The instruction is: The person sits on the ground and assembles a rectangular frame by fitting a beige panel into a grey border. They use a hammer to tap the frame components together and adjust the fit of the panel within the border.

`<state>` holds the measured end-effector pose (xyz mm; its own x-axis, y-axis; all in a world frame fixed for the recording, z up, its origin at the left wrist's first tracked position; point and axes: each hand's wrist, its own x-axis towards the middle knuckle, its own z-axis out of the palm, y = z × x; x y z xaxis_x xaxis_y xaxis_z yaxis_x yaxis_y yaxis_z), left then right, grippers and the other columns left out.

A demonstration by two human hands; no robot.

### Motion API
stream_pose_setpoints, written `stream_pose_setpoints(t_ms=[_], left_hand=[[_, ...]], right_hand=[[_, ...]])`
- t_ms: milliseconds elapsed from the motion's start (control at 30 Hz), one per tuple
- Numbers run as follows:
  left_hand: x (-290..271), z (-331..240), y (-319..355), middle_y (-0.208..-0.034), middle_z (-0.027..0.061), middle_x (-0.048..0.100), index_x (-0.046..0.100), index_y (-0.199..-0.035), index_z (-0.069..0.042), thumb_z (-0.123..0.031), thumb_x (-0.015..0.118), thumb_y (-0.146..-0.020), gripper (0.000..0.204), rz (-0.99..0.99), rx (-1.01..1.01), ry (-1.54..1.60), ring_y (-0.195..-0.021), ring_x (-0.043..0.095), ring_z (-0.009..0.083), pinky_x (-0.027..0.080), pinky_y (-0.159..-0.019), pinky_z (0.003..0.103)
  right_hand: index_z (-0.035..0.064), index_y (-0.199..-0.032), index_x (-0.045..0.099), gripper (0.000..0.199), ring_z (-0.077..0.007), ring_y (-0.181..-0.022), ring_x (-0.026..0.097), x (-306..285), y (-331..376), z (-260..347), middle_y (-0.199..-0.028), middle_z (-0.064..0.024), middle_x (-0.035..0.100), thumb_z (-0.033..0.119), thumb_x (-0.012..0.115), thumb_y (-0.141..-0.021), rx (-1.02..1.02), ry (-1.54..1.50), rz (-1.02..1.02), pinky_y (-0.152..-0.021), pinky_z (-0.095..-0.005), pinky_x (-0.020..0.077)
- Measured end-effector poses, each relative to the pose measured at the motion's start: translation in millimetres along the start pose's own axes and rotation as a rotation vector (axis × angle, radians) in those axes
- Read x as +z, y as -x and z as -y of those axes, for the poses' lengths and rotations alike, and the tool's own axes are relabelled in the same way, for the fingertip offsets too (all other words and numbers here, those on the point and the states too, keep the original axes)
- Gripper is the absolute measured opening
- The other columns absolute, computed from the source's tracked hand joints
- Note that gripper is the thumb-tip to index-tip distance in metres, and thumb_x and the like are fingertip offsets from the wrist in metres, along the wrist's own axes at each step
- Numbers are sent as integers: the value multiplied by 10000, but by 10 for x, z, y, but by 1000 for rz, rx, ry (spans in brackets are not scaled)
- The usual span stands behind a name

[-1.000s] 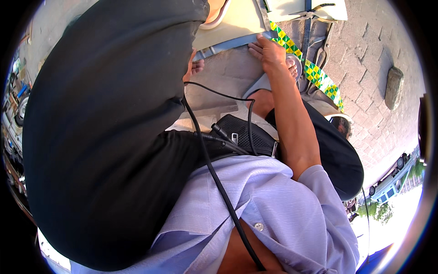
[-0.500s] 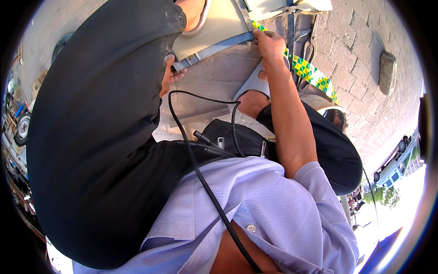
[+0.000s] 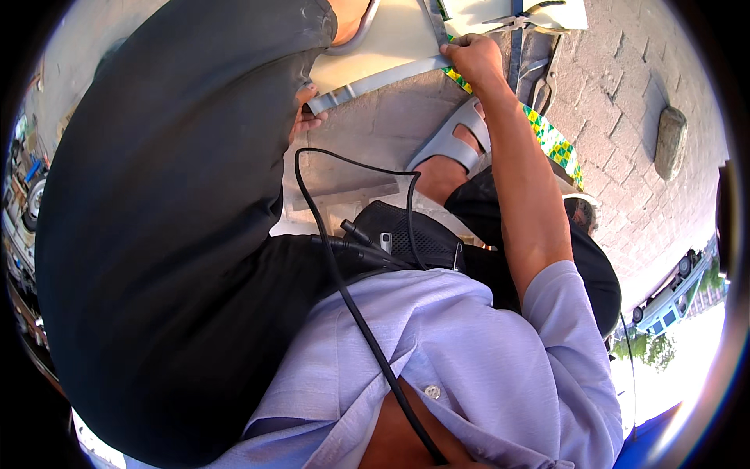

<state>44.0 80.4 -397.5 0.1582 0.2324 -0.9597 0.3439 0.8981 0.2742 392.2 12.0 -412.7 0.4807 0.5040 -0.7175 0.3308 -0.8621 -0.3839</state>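
Note:
A narrow grey strip (image 3: 391,76) runs along the near edge of a cream-coloured sheet (image 3: 383,47) on the ground in front of me. At the strip's left end is my left hand (image 3: 308,116), partly hidden behind my knee, with its fingers curled around that end. My right hand (image 3: 478,61) pinches the strip's right end between thumb and fingers, where another grey strip meets it at the corner. Under and beside this hand passes a green, yellow and white checkered band (image 3: 553,141).
Pliers (image 3: 512,23) lie on a cream piece at the top, beside a dark upright bar (image 3: 516,55). Long-handled tongs or pliers (image 3: 549,87) rest nearby. A stone block (image 3: 670,143) sits on the paving at right. My sandalled foot (image 3: 453,148) and a black cable (image 3: 312,203) are close by.
Both hands and the strip have shifted a little up and to the right in view. My right forearm has swung right, uncovering more of the sandal. Both hands keep their hold.

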Motion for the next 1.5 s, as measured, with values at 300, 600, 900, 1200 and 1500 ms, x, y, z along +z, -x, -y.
stream_pose_setpoints(t_ms=[300, 600, 900, 1200, 1500], left_hand=[[104, 134, -24, -949, 111, 688, 642, -1078, -30, -311, 688, -936, 318, -112, 29, 60, -756, 692, 225, 576, -687, 330], [90, 292, -97, -1168, 186, 587, 509, -1258, -68, -349, 656, -959, 435, 22, -156, 485, -1051, 643, 312, 566, -924, 419], [198, 255, -74, -1168, 211, 547, 502, -1243, -54, -317, 674, -950, 429, -7, -235, 652, -1109, 608, 331, 556, -968, 424], [306, 245, -175, -1087, 168, 544, 536, -1173, -73, -243, 707, -930, 342, -50, -192, 489, -1015, 606, 282, 576, -914, 384], [267, 300, -208, -1022, 137, 552, 550, -1151, -86, -250, 717, -926, 325, -34, -182, 499, -938, 604, 257, 578, -830, 365]], right_hand=[[31, -990, 744, 365, -283, -899, 702, 88, 109, -45, -912, -156, 733, 340, 758, -795, 24, -96, -63, -835, -383, 526], [-119, -1145, 605, 409, -287, -891, 698, 289, 378, -97, -1042, -192, 670, 180, 722, -891, 245, -873, 9, -770, -342, 608], [-158, -1147, 550, 436, -333, -936, 686, 389, 499, -60, -1097, -221, 633, 105, 751, -863, 344, -1123, 20, -784, -392, 631], [-117, -1109, 560, 354, -296, -913, 681, 578, 443, -8, -1056, -167, 635, 26, 750, -848, 368, -1014, -76, -794, -408, 624], [-128, -1090, 556, 376, -295, -883, 678, 613, 457, 34, -1035, -183, 631, 26, 769, -820, 382, -1048, -137, -725, -388, 623]])
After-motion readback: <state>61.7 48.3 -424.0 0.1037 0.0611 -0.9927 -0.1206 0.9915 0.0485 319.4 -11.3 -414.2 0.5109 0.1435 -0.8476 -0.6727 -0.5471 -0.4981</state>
